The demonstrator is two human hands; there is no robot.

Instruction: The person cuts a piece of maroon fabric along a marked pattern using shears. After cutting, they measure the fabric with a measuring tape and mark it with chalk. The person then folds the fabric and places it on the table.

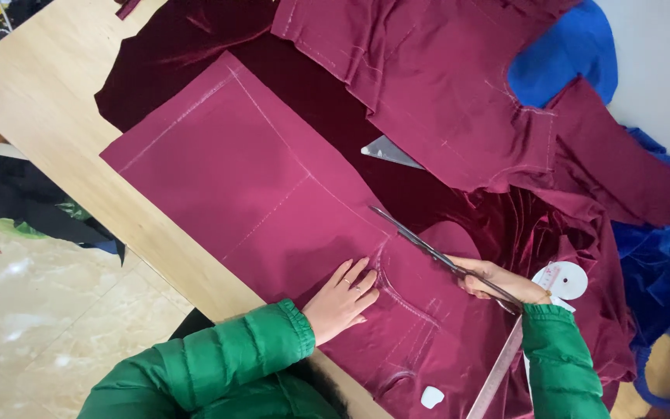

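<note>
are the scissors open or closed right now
Closed, as far as shows: the scissors in the right hand read as one thin line to the tip, no gap between blades, lying over the maroon fabric.

Pale wooden desk (56,93) set diagonally; glossy beige marble floor (32,326) catching light; white wall (661,54) beyond.
</note>
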